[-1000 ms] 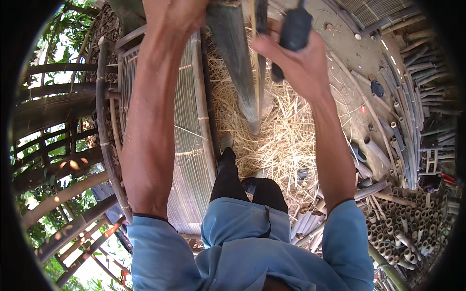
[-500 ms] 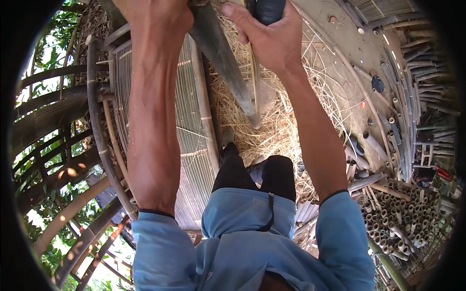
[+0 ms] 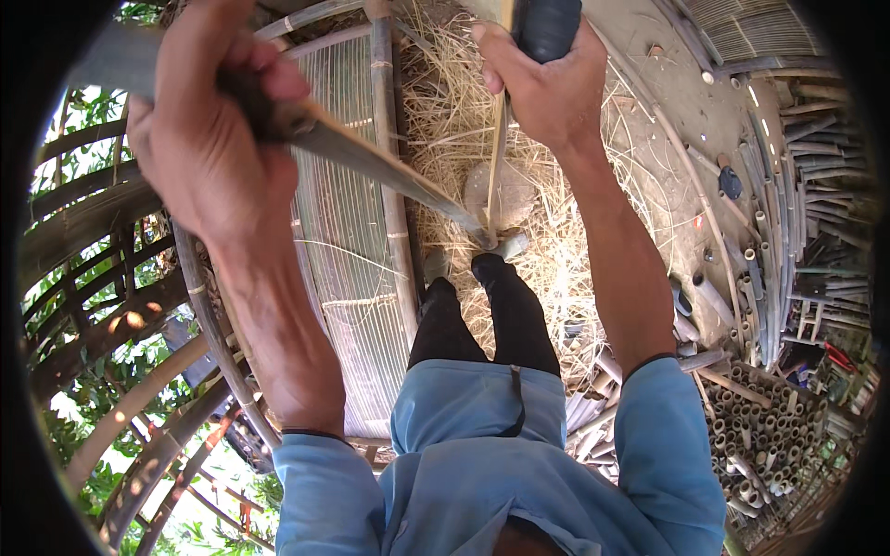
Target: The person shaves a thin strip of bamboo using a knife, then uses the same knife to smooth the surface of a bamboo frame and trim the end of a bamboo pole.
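Observation:
My left hand (image 3: 218, 139), partly blurred, is wrapped round a long dark split bamboo piece (image 3: 380, 171), which slants down to the right to a point near my feet. My right hand (image 3: 556, 97) grips a thick black rounded thing (image 3: 547, 32) like a handle; its upper end leaves the view. Beside the right thumb runs a thin pale bamboo strip (image 3: 498, 157). Strip and dark piece meet at their lower ends, forming a V; I cannot tell whether they are still joined. A round wooden block (image 3: 519, 195) lies under the strip.
Pale shavings (image 3: 454, 111) cover the ground round my feet. A slatted bamboo bench (image 3: 343, 241) stands at the left, before a curved bamboo fence (image 3: 83, 232). Cut bamboo tubes (image 3: 769, 417) are piled at the lower right, with bamboo poles (image 3: 756, 278) above them.
My left hand has swung left and down with the dark bamboo piece, widening the V between it and the strip. The right hand has shifted slightly right and down. The round block shows more.

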A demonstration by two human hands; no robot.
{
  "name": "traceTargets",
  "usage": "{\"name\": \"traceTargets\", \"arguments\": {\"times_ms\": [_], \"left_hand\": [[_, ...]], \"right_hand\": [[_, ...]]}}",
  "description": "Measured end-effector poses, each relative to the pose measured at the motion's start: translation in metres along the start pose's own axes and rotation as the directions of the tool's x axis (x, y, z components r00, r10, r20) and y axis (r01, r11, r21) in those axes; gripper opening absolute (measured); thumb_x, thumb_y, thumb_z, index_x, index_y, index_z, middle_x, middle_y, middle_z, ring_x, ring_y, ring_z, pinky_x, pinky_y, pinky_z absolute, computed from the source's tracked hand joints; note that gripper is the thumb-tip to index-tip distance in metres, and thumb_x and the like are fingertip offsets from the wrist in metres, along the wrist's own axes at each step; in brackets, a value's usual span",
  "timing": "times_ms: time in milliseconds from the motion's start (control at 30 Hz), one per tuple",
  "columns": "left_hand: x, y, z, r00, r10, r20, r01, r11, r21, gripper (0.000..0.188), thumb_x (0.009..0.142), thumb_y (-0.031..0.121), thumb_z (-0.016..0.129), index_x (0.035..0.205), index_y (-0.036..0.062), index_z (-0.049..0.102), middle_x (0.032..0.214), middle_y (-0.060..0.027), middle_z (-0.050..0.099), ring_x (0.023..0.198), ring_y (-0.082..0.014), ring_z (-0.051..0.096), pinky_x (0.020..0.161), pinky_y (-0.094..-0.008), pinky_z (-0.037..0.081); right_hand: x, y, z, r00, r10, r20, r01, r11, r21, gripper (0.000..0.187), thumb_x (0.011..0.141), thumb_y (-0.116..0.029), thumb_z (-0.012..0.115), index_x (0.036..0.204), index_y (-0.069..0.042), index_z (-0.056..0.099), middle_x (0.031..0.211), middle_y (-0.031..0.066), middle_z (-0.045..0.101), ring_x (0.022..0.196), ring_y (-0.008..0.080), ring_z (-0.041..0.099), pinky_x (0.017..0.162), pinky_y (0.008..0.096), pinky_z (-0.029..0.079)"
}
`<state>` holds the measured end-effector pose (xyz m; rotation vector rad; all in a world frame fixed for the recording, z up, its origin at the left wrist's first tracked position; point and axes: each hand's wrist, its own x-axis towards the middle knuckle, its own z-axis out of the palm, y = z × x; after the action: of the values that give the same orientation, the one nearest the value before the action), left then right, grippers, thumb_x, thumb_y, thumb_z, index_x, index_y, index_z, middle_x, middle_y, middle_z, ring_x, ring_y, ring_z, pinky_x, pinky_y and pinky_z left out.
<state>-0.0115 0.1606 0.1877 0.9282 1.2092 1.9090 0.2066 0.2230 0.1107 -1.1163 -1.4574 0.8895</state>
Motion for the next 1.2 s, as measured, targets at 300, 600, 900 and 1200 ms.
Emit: {"name": "traceTargets", "arguments": {"times_ms": [300,600,900,1200], "left_hand": [[-0.051,0.049,-0.142,0.985,0.101,0.143,-0.087,0.991,-0.097,0.035,0.104,0.022,0.055,0.073,0.0118,0.042,0.067,0.0023,0.032,0.052,-0.0080,0.028,0.041,-0.0232,0.031],[-0.045,0.057,-0.099,0.936,0.137,0.325,-0.057,0.968,-0.246,0.051,0.106,0.054,0.043,0.094,0.0057,0.052,0.069,-0.0080,0.049,0.046,-0.0148,0.042,0.040,-0.0282,0.038],[0.051,0.193,-0.041,0.840,0.382,0.385,-0.221,0.889,-0.401,0.046,0.105,0.049,0.049,0.099,0.0047,0.058,0.065,-0.0047,0.053,0.044,-0.0121,0.047,0.040,-0.0262,0.041],[0.126,0.195,0.099,0.879,0.455,0.139,-0.421,0.880,-0.218,0.037,0.103,0.043,0.058,0.099,0.0057,0.061,0.061,-0.0029,0.060,0.043,-0.0099,0.055,0.040,-0.0238,0.047]], "right_hand": [[0.068,0.038,-0.143,0.870,0.198,-0.452,-0.269,0.958,-0.099,0.025,0.088,-0.021,0.078,0.085,-0.003,0.061,0.066,0.0038,0.060,0.057,0.0111,0.058,0.052,0.0276,0.045],[-0.039,-0.011,-0.149,0.915,0.133,-0.380,-0.155,0.988,-0.028,0.025,0.090,-0.014,0.077,0.080,-0.003,0.056,0.062,0.0048,0.058,0.053,0.0125,0.056,0.051,0.0268,0.042],[-0.091,-0.058,-0.144,0.830,0.140,-0.540,-0.157,0.988,0.014,0.023,0.091,-0.010,0.073,0.079,-0.003,0.055,0.061,0.0035,0.056,0.051,0.0113,0.053,0.049,0.0266,0.041],[-0.086,-0.054,-0.120,0.851,0.194,-0.487,-0.174,0.981,0.086,0.023,0.088,-0.007,0.074,0.094,-0.001,0.053,0.065,0.0043,0.057,0.052,0.0112,0.053,0.049,0.0261,0.042]]}}
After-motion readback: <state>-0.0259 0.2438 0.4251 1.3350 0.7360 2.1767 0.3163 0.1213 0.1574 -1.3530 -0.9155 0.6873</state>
